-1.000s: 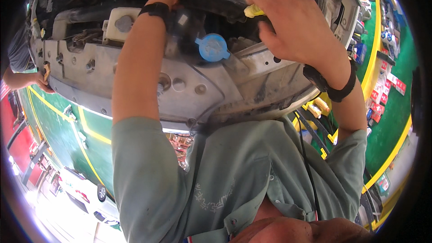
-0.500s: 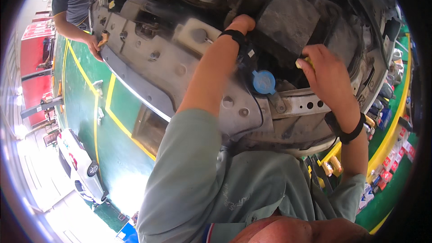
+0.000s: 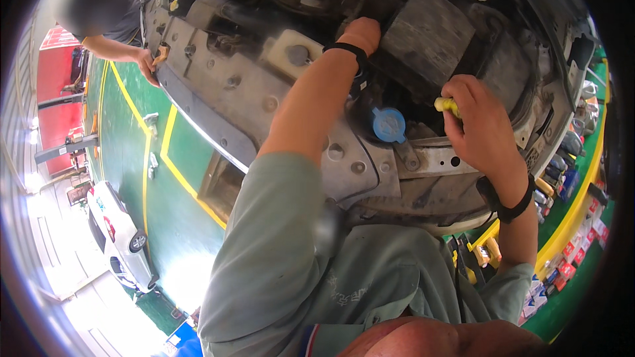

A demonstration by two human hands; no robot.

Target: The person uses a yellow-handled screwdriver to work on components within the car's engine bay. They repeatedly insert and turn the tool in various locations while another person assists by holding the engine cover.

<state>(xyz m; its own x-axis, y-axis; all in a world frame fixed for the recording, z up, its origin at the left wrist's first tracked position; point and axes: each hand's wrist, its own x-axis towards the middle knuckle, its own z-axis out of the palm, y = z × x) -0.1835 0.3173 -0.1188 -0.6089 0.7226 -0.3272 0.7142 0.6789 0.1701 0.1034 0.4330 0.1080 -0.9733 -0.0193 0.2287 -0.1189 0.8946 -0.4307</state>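
My left hand point(image 3: 363, 34) reaches down into the engine bay, beside the dark box-shaped engine cover point(image 3: 430, 32). Its fingers go out of sight among the dark parts, so what they touch is hidden. My right hand point(image 3: 477, 111) is closed around a short yellow cylinder-shaped thing point(image 3: 447, 104), whose rounded end sticks out past the thumb. This hand is over the front right of the bay, above the metal cross panel point(image 3: 433, 160). Between my hands is a blue round cap point(image 3: 389, 124). A whitish reservoir with a dark cap point(image 3: 286, 58) lies left of my left wrist.
At the far left, another person's hand point(image 3: 146, 66) rests by the car's front edge. Grey trim point(image 3: 218, 109) runs along the front. A white car point(image 3: 119, 238) stands on the green floor at left. Boxes and bottles line a yellow-edged rack point(image 3: 575, 225) at right.
The whole view has shifted slightly. More of the yellow thing shows in my right hand, which is turned a little. The other person has leaned further into view. My left hand stays deep in the bay.
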